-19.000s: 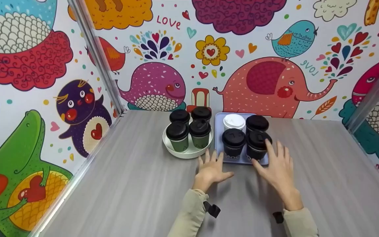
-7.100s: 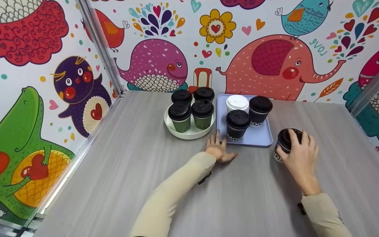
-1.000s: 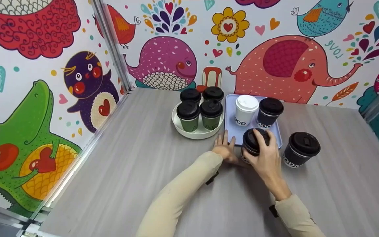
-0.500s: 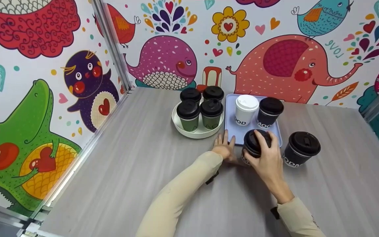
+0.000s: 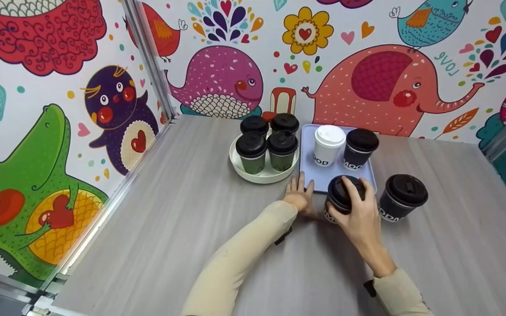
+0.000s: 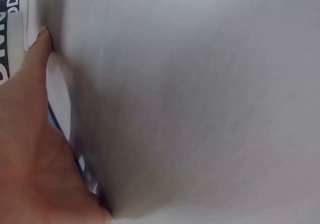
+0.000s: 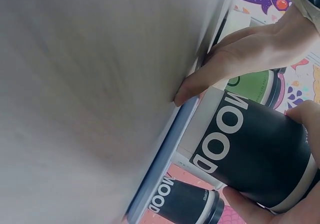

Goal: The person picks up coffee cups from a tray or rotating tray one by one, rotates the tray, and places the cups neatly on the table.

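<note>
Gripping dark cup point(image 5: 336, 193): right hand point(image 5: 363, 217); left hand point(image 5: 298, 199) spread beside tray point(image 5: 314, 176), near dish point(image 5: 262, 179); second cup point(image 5: 403, 196) near right hand.

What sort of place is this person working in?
Probably a small booth rather than a real café: cartoon-printed walls rise at the back and both sides of the grey tabletop, with metal strips at the corners.

Bright light casts soft shadows on the table point(image 5: 147, 219); left wrist view blurry.

2 cups point(image 5: 327, 145) on tray point(image 5: 316, 176), right of bowl point(image 5: 262, 179)
</note>
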Available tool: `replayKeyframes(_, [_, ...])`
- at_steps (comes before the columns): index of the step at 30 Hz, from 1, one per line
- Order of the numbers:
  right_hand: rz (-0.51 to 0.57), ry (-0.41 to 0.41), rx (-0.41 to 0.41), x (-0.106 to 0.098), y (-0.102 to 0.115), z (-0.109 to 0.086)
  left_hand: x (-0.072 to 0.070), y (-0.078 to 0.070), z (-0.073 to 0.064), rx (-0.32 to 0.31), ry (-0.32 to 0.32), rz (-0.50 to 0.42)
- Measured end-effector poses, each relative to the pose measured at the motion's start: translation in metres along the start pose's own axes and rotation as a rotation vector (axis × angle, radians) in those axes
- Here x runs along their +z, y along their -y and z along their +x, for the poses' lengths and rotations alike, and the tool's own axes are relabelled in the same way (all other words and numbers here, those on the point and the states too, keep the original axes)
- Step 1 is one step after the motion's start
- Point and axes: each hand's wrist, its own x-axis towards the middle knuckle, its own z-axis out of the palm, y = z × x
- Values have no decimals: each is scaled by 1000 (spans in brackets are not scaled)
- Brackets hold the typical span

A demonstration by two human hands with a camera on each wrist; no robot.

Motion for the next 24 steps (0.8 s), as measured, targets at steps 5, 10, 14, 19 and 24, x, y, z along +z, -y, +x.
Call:
replayKeyframes(5, [-1, 6, 13, -3, -1, -4, -1, 0, -1, -12, 1, -30])
replayKeyframes(10, [2, 16, 20, -6, -2, -8, -2, -1, -2, -20, 16, -30])
replayKeyframes(14, [-3, 11, 21, -8, -2, -11, -4, -1, -3, -20, 32, -15])
replayKeyframes(19, [-9, 3, 25, -12, -3, -13, -5, -2, -4, -19, 39, -15])
replayKeyframes(24, [-7, 1, 31, -14, -4, -16, -4, -3, -5, -21, 29, -19])
